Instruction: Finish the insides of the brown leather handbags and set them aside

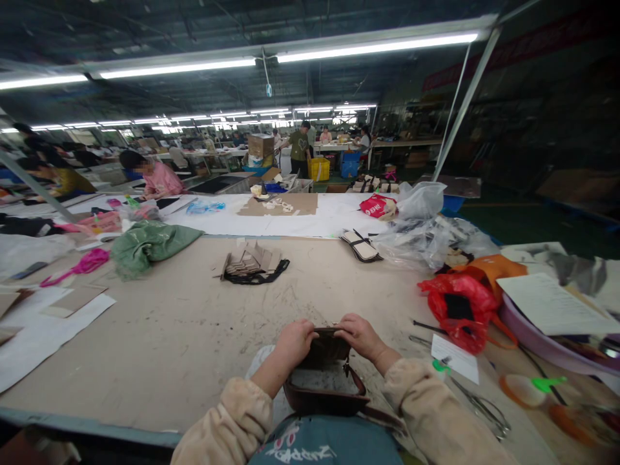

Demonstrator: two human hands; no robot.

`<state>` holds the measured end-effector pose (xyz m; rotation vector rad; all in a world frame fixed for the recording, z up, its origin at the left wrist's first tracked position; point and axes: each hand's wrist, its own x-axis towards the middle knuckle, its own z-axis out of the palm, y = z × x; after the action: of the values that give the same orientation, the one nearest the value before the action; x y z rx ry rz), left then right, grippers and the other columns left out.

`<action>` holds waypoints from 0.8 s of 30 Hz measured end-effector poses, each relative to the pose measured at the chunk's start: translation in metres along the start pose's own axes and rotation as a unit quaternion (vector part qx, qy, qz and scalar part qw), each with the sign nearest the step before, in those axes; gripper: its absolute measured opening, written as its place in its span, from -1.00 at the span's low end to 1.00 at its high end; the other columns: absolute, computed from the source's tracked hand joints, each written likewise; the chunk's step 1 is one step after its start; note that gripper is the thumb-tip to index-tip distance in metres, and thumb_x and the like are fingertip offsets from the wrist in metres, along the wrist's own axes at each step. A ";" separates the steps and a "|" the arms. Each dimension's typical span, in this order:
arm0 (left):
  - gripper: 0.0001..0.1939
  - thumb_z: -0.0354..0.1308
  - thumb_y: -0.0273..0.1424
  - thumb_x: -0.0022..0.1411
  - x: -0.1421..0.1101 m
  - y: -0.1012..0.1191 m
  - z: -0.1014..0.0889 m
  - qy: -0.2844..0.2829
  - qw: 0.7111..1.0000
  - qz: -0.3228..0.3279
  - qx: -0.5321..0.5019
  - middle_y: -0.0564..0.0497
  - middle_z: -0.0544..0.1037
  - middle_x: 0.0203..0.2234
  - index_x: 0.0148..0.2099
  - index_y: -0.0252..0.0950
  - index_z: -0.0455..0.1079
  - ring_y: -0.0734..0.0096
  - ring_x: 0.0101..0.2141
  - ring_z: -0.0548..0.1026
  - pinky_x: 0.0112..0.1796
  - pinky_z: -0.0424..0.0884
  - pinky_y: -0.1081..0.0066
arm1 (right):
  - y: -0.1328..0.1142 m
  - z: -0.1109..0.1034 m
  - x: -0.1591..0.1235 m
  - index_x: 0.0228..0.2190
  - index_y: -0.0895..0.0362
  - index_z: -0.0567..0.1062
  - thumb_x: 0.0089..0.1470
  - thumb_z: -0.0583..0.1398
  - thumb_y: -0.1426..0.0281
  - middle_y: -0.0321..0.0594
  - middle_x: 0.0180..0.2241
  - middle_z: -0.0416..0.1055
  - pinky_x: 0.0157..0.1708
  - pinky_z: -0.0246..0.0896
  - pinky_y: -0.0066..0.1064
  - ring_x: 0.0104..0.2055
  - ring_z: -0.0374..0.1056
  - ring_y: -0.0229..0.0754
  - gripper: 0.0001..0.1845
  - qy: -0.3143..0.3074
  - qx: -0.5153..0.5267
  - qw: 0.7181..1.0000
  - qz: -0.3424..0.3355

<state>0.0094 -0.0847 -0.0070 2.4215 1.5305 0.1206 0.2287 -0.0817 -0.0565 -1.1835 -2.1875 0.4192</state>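
A small dark brown leather bag (pixel 323 381) rests at the near edge of the worktable, its strap looping toward me. My left hand (pixel 293 342) grips the bag's top edge on the left, fingers curled over it. My right hand (pixel 359 334) pinches the same edge on the right. Both hands are closed on the bag, thumbs toward each other. Both sleeves are beige and fleecy.
A red plastic bag (pixel 458 303), scissors (pixel 479 407), paper sheets (pixel 547 300) and a purple tray rim (pixel 533 336) lie at right. Stacked card pieces with black straps (pixel 252 263) sit mid-table. A green cloth (pixel 148 244) lies left. Other workers sit and stand farther back.
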 end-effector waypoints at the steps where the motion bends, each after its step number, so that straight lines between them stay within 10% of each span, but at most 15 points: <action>1: -0.77 -0.07 -0.29 0.21 0.000 0.001 -0.001 -0.001 1.000 -0.006 0.000 0.00 0.45 -0.38 -0.34 -0.26 0.36 0.43 -0.35 0.40 -0.33 0.21 0.49 | -0.001 0.000 0.000 -0.37 0.06 0.53 0.08 0.09 0.27 -0.22 -0.44 0.39 -0.29 0.20 -0.41 -0.30 0.27 -0.22 -0.77 0.004 -0.004 1.000 -0.001; 24: -0.76 0.01 -0.23 0.15 0.005 0.003 0.001 0.016 0.998 -0.066 -0.011 0.02 0.51 -0.44 -0.40 -0.26 0.38 0.43 -0.37 0.42 -0.36 0.20 0.49 | -0.016 -0.002 0.002 -0.52 0.12 0.48 0.11 0.04 0.29 -0.23 -0.52 0.32 -0.35 0.15 -0.41 -0.39 0.23 -0.24 -0.69 0.017 -0.004 1.000 0.007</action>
<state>0.0147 -0.0818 -0.0073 2.3036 1.6877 0.1490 0.2189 -0.0893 -0.0455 -1.2032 -2.1554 0.3933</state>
